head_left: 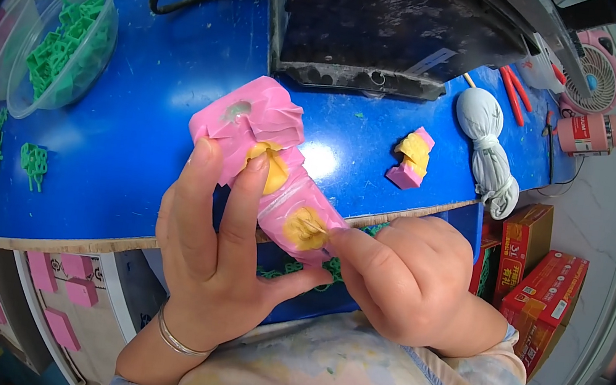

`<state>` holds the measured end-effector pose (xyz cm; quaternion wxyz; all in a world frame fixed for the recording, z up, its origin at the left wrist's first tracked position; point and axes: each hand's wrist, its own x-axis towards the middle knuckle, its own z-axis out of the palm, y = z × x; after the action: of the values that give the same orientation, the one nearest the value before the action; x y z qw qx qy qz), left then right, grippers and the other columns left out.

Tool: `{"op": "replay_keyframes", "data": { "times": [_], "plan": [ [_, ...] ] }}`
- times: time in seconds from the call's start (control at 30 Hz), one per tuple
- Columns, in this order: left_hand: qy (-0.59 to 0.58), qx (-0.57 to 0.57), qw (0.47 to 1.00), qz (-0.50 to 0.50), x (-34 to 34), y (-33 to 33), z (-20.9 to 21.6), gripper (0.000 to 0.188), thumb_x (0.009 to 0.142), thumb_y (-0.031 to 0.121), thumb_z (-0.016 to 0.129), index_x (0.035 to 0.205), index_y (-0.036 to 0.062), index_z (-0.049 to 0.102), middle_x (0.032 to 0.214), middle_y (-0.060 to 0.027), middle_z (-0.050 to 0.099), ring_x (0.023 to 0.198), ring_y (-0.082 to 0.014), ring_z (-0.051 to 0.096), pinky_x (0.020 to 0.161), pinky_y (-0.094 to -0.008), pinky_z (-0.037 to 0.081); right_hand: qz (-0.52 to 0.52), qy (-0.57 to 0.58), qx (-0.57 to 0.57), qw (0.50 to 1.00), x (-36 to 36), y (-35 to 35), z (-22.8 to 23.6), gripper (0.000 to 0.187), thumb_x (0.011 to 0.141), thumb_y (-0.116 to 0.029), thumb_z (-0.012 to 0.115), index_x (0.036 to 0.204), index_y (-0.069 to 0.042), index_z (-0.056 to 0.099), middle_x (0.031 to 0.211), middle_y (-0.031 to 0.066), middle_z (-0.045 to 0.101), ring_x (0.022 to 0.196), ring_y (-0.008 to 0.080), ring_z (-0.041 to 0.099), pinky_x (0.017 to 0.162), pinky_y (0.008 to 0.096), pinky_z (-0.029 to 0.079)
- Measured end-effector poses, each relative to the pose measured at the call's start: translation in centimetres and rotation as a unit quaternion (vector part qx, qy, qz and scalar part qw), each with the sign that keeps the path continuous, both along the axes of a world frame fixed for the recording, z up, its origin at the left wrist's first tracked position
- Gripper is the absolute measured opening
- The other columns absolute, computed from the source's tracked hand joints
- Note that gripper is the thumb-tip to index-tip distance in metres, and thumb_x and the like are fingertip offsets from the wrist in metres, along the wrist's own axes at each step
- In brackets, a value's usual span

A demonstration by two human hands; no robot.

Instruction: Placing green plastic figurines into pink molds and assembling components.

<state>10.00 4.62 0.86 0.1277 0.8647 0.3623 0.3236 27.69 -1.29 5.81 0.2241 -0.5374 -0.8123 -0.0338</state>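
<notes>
My left hand [227,259], with a silver bangle at the wrist, holds up a pink, rubbery-looking piece [255,121] with yellow parts, perhaps a mould. Its fingers press on the yellow middle, and the thumb supports the lower end. A greyish spot shows on the wide upper part. At the narrow lower end lies a round, crumpled yellow patch [302,229]. My right hand [406,274] is closed, its fingertips pinched at the edge of that patch. Something thin and pale shows at the fingertips, too small to name. A smaller pink and yellow piece [413,158] lies on the blue table [142,164].
A dark, dusty machine [366,30] stands at the back. Clear tub [103,44] with green pieces sits left, near a loose green piece [33,165]. Right are a white cloth bundle [487,145], red-handled pliers [516,95] and a pink fan [595,74]. Red boxes [540,306] stand lower right.
</notes>
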Motion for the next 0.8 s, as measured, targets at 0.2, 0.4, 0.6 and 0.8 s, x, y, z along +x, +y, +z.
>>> {"op": "replay_keyframes", "data": {
  "times": [0.2, 0.4, 0.6, 0.8],
  "plan": [
    [-0.026, -0.018, 0.999, -0.004, 0.0, -0.1, -0.3, 0.099, 0.05, 0.042, 0.084, 0.13, 0.0033, 0.039, 0.137, -0.0236, 0.021, 0.122, -0.0376, 0.033, 0.093, -0.0442, 0.038, 0.006, 0.002, 0.0, 1.0, 0.1, 0.0, -0.1, 0.032, 0.057, -0.017, 0.06, 0.084, 0.0, 0.059, 0.063, 0.004, 0.053, 0.051, 0.0155, 0.054, 0.042, 0.0261, 0.04],
    [0.005, -0.004, 1.0, -0.005, -0.1, -0.1, 0.0, 0.099, 0.05, 0.041, 0.084, 0.13, 0.0025, 0.039, 0.138, -0.0231, 0.019, 0.122, -0.0362, 0.034, 0.092, -0.0425, 0.04, 0.007, 0.01, 0.01, 1.0, 0.0, 0.1, -0.4, 0.033, 0.057, -0.017, 0.06, 0.084, 0.001, 0.059, 0.063, 0.0047, 0.052, 0.05, 0.0156, 0.053, 0.041, 0.0262, 0.04],
    [-0.036, -0.018, 0.999, -0.009, 0.1, -0.1, -0.4, 0.097, 0.052, 0.034, 0.085, 0.13, 0.0012, 0.038, 0.138, -0.023, 0.018, 0.122, -0.0368, 0.035, 0.093, -0.0417, 0.04, 0.008, -0.034, 0.011, 0.999, -0.5, 0.3, 0.3, 0.032, 0.056, -0.017, 0.058, 0.082, 0.001, 0.058, 0.061, 0.0029, 0.047, 0.05, 0.0147, 0.051, 0.04, 0.0262, 0.039],
    [-0.036, -0.016, 0.999, -0.007, 0.2, -0.1, -0.3, 0.091, 0.053, 0.024, 0.085, 0.128, 0.001, 0.04, 0.138, -0.0222, 0.02, 0.123, -0.0363, 0.034, 0.093, -0.0414, 0.04, -0.024, -0.046, 0.021, 0.998, -1.7, -0.1, 0.0, 0.032, 0.054, -0.017, 0.058, 0.081, 0.001, 0.058, 0.06, 0.0021, 0.046, 0.049, 0.0136, 0.05, 0.039, 0.0256, 0.034]
  ]
}}
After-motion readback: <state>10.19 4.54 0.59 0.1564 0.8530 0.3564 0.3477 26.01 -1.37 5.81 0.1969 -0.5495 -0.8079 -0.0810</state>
